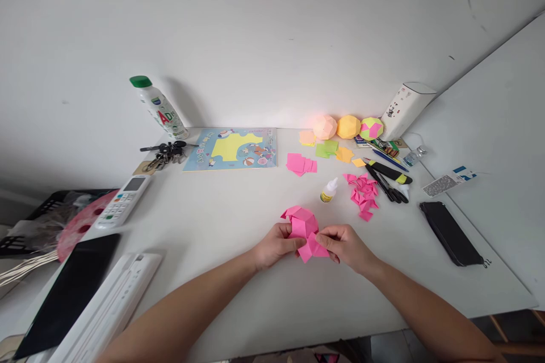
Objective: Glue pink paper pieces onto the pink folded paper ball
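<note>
A pink paper model (301, 219) sits between the two hands near the front of the table (221, 210), beyond the near edge. The left hand (275, 247) is closed around its left side, thumb across the front; the other fingers are mostly hidden behind the paper. The right hand (346, 245) pinches the lower right flap between thumb and fingers, and the paper covers some of those fingertips too. How the inside of the model is joined cannot be made out.

Just beyond the hands stands a small glue bottle (328, 190), its label too small to read. To its right, pink folded pieces (363, 195) lie in a heap — they overlap, so their number is hard to tell. Black scissors (386, 186) lie beside that heap. Three paper balls (348, 126) stand in a row by the wall, and the rightmost partly hides the cards (389, 147) behind and below it.

At the lower left, a white device (106, 306) is cut off by the frame — and partly covered by the left forearm.
</note>
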The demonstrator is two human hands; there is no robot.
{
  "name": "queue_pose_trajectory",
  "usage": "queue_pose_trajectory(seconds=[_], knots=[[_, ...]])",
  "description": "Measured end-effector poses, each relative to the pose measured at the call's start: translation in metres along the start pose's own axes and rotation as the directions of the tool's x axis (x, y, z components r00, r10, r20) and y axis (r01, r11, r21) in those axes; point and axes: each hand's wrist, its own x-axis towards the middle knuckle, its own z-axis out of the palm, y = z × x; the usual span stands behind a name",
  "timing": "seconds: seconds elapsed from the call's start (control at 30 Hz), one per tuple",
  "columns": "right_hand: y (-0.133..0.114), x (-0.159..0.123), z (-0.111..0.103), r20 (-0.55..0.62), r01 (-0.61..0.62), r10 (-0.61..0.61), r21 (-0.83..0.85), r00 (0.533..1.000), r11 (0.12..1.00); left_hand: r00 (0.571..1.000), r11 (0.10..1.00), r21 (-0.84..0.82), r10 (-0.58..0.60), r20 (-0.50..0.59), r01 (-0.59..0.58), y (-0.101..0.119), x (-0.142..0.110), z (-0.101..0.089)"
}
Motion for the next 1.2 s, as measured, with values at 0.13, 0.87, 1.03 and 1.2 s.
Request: queue_pose_trajectory(seconds=[0.13, 0.87, 1.03, 1.2], knots=[[-0.0019, -0.0015, 0.0009, -0.007, 0.008, -0.008, -0.016, 1.0, 1.0, 1.0, 1.0, 0.005, -0.009, -0.021, 0.009, -0.0006, 0.0001, 0.0001], [-0.0043, -0.0027, 0.0066, -0.092, 0.021, -0.025, -0.048, 0.995, 0.999, 0.999, 1.0, 0.017, -0.022, 0.038, 0.021, 0.0034, -0.0002, 0.0005], [-0.003, -0.0028, 0.0074, -0.096, 0.037, -0.043, -0.066, 0.994, 0.997, 0.999, 1.0, 0.015, -0.019, 0.051, 0.018, 0.0016, -0.0001, -0.0007], [-0.0033, -0.0025, 0.0086, -0.1, 0.05, -0.056, -0.065, 0.993, 0.997, 0.998, 1.0, 0.013, -0.009, 0.056, 0.008, -0.0015, 0.0005, -0.0025]])
